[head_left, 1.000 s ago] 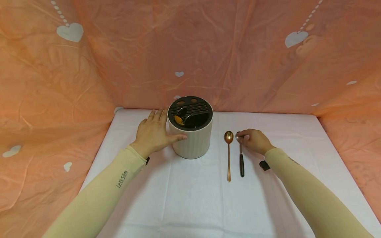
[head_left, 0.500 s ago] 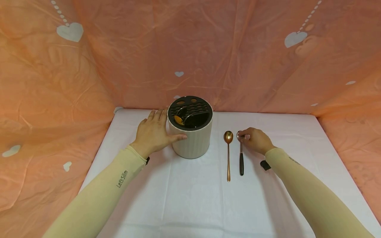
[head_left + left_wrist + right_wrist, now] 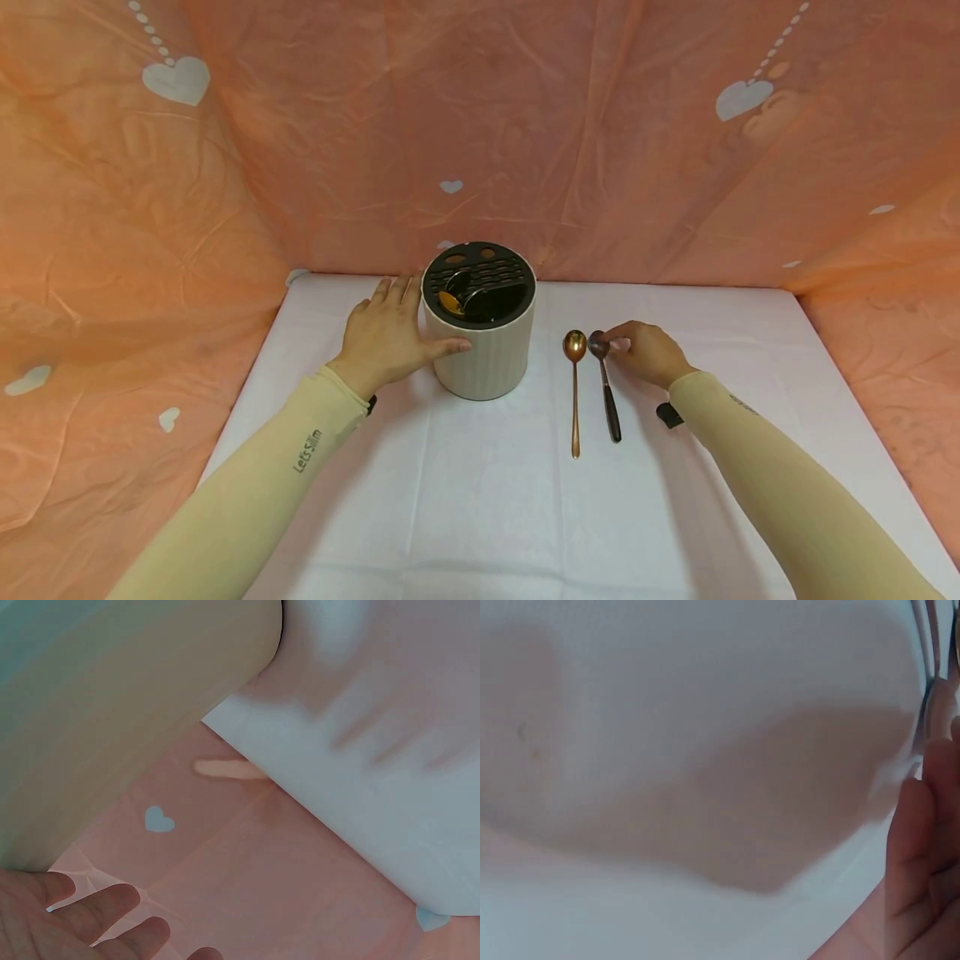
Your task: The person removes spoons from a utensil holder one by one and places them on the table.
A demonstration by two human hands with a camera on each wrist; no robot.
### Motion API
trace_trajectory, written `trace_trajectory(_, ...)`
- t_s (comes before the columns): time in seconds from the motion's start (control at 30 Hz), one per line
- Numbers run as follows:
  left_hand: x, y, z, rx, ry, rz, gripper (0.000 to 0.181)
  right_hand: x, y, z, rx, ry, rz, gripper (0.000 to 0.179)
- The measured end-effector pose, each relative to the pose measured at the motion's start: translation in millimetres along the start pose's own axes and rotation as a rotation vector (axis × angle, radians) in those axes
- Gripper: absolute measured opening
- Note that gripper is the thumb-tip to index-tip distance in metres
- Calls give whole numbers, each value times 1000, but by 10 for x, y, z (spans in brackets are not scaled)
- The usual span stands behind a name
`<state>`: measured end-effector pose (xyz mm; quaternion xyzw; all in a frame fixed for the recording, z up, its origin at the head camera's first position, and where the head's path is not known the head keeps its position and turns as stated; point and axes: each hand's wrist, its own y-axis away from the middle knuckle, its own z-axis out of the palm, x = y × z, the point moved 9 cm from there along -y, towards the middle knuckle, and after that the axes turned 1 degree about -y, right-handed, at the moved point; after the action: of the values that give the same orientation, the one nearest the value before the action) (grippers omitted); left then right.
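A pale ribbed utensil holder (image 3: 482, 367) with a black slotted lid (image 3: 495, 271) stands upright on the white cloth. My left hand (image 3: 384, 337) rests against its left side, fingers straight and thumb across the front; the wall also fills the upper left of the left wrist view. To the right, my right hand (image 3: 647, 354) pinches a metal spoon with a black handle (image 3: 612, 417) at the edge of its bowl. A long gold spoon (image 3: 575, 392) lies just left of it, bowl away from me. In the right wrist view the curled fingers (image 3: 911, 847) show at the right edge.
A gold spoon bowl (image 3: 451, 303) and a dark one beside it show in the lid's larger opening. White cloth (image 3: 487, 500) covers the table. An orange curtain (image 3: 495, 125) with white hearts hangs close behind the table and along both sides.
The black-handled spoon has tilted in my right hand: its bowl has shifted left towards the gold spoon and its handle end slightly right. My left hand and the holder have stayed still.
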<state>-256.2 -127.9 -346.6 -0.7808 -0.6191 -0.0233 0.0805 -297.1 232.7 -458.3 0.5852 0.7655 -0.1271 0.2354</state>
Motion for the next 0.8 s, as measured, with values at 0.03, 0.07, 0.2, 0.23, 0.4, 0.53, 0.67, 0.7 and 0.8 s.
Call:
trace_trajectory(0.03, 1, -2, 2, -2, -1, 0, 137, 3, 0, -8, 0, 2, 2, 30)
trace_trajectory(0.07, 2, -4, 5, -2, -2, 0, 137, 1, 1, -20, 0, 0, 5, 30)
trace_trajectory(0.2, 1, -9, 16, -6, -4, 2, 138, 27, 4, -76, 8, 0, 14, 29)
trace_trajectory(0.23, 0, -9, 17, -7, -5, 1, 138, 30, 8, -96, 12, -1, 16, 29)
trace_trajectory(0.4, 4, -6, 10, 1, -3, 7, 135, 0, 35, -221, 24, -14, 11, 32)
trace_trajectory(0.53, 7, -7, -2, 12, -3, 12, 134, -69, 63, -335, 17, -39, 17, 34)
trace_trajectory(0.67, 9, -7, -7, 18, 3, 14, 133, -168, 78, -444, 20, -55, 4, 35)
trace_trajectory(0.7, 10, -8, -8, 17, 5, 15, 133, -200, 79, -471, 24, -55, -7, 35)
trace_trajectory(0.8, 10, -10, -9, 16, 9, 15, 134, -302, 74, -552, 53, -50, -60, 33)
